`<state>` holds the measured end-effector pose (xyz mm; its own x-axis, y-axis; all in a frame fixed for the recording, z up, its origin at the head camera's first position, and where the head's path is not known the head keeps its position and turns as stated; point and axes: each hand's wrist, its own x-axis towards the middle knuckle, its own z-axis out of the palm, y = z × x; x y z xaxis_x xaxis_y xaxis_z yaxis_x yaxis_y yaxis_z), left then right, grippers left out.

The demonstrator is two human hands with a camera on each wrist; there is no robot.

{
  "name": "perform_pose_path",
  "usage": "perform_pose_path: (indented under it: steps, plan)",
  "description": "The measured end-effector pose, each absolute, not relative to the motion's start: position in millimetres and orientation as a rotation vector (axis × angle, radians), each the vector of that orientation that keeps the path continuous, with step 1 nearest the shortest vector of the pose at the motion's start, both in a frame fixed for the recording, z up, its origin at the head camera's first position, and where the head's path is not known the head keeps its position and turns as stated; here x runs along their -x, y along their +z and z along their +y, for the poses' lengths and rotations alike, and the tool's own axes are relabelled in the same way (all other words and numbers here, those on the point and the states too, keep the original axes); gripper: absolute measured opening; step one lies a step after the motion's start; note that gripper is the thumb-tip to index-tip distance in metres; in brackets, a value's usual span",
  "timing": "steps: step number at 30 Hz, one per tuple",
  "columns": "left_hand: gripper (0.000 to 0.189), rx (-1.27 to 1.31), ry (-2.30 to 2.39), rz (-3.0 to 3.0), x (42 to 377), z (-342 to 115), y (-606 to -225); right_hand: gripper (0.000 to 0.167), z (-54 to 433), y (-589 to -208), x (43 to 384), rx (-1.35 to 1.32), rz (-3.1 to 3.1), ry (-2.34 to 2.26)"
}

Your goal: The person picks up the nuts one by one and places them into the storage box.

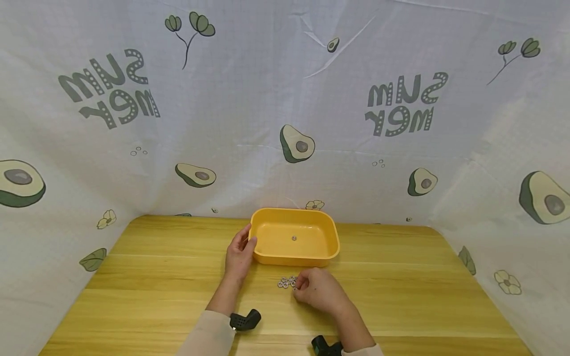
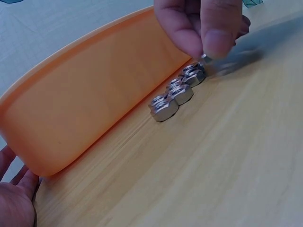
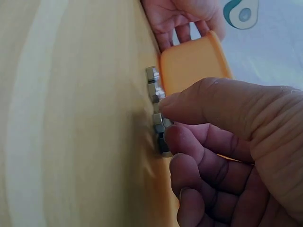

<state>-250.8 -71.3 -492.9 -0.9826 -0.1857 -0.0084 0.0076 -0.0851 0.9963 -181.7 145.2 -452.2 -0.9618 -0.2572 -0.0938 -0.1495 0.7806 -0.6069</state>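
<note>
A yellow plastic box [image 1: 285,260] stands on the wooden table. My left hand [image 1: 239,257] rests against its left end, fingers spread along the outside and the thumb by the rim. Several shiny metal nuts [image 1: 285,283] lie bunched before the box's near wall; the left wrist view shows nuts [image 2: 173,93] set side by side. Over the right end of this bunch, my right hand [image 1: 321,291] pinches a nut [image 2: 206,58] between thumb and forefinger, mostly hidden by the fingertips. One more nut [image 1: 294,238] sits on the box's floor.
The wooden table [image 1: 169,282] stretches to both sides of the box. Behind it hangs a white cloth [image 1: 249,99] printed with avocados, close to the box's far wall. Black devices [image 1: 245,320] are worn on both wrists.
</note>
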Motion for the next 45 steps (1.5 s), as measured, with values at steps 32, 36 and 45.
perform_pose_path:
  steps: [32, 36, 45]
  plan:
    - [0.046, -0.211, -2.209, -2.012, 252, -74, -496, 0.007, 142, -417, 179, 0.024, 2.892, -1.114]
    - [0.046, -0.209, -2.197, -2.008, 252, -74, -496, 0.007, 143, -417, 181, 0.022, 2.947, -1.086]
    - [0.047, -0.207, -2.209, -2.024, 253, -71, -495, 0.009, 148, -414, 186, 0.007, 3.034, -1.037]
